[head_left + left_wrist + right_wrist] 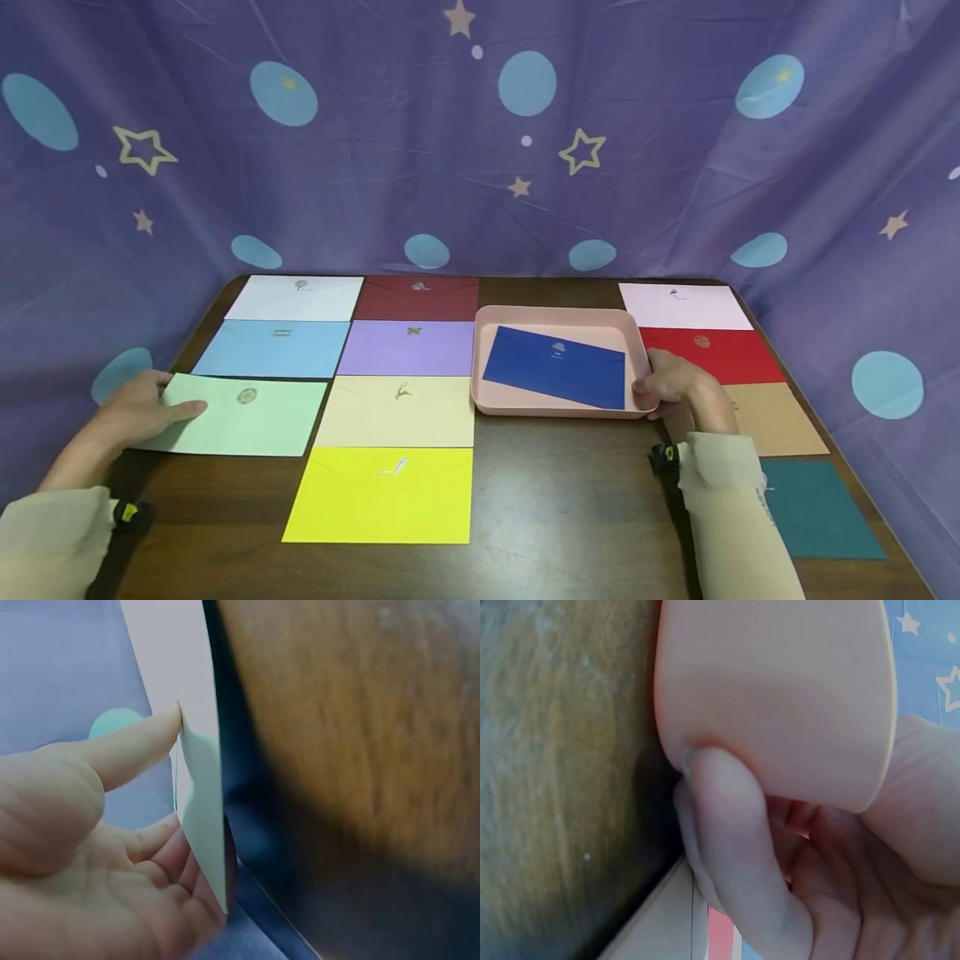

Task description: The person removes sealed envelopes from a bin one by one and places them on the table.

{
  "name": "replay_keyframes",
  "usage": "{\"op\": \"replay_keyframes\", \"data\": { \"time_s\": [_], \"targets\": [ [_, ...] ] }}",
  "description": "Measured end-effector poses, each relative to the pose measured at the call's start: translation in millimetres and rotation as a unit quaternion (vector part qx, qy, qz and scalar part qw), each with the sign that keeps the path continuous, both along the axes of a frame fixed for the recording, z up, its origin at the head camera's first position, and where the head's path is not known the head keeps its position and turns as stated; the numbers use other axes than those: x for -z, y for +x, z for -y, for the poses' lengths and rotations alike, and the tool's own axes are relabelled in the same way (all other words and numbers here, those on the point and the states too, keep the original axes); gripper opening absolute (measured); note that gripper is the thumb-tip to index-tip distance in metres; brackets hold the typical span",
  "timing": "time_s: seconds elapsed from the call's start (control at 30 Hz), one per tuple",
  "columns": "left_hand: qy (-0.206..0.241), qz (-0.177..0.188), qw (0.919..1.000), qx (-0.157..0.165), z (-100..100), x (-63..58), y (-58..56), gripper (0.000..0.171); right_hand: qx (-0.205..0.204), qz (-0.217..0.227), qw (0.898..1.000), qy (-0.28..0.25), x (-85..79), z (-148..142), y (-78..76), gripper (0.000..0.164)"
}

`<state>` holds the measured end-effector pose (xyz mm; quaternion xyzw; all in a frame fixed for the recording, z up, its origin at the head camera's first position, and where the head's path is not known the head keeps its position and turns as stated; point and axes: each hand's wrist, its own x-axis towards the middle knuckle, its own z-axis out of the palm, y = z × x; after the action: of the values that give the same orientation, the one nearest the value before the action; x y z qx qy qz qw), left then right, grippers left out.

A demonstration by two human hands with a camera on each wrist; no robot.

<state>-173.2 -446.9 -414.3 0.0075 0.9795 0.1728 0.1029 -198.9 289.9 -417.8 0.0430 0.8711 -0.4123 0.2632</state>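
At the table's left side, my left hand pinches the left end of a light green envelope with a round gold emblem. The left wrist view shows the thumb on one face of this envelope and the fingers behind it. My right hand grips the right end of a shallow pink tray. Seen from the right wrist, fingers curl against the tray's outer wall near its lower corner. A dark blue envelope lies slightly turned inside the tray.
White and light blue envelopes lie at left. Beside them run dark red, purple, cream and yellow ones. Pink, red, tan and teal envelopes line the right side.
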Motion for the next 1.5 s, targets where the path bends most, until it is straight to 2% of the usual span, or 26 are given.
{"op": "replay_keyframes", "data": {
  "time_s": [0.1,0.27,0.5,0.9,1.13,1.5],
  "targets": [
    [-0.019,-0.002,0.9998,-0.010,-2.6,3.8,0.7,0.092,0.001,-0.001,1.000,0.000,-0.3,0.4,0.1,0.060],
    [-0.020,-0.005,0.9994,-0.028,-8.3,6.9,1.7,0.093,0.001,-0.002,1.000,0.000,-0.9,0.9,0.4,0.060],
    [-0.021,0.005,0.9989,-0.041,-12.4,4.9,3.6,0.092,0.004,-0.001,1.000,0.002,-1.0,1.4,-0.1,0.060],
    [-0.031,-0.002,0.9979,-0.058,-16.0,5.9,5.2,0.089,0.011,0.000,1.000,0.007,-1.5,2.1,-0.4,0.061],
    [-0.032,-0.012,0.9977,-0.060,-19.3,5.1,5.7,0.087,0.017,0.004,1.000,0.008,-1.7,2.7,1.1,0.064],
    [-0.034,-0.001,0.9981,-0.051,-17.8,4.3,6.7,0.090,0.011,0.004,1.000,0.001,-1.5,2.0,1.2,0.065]
  ]
}}
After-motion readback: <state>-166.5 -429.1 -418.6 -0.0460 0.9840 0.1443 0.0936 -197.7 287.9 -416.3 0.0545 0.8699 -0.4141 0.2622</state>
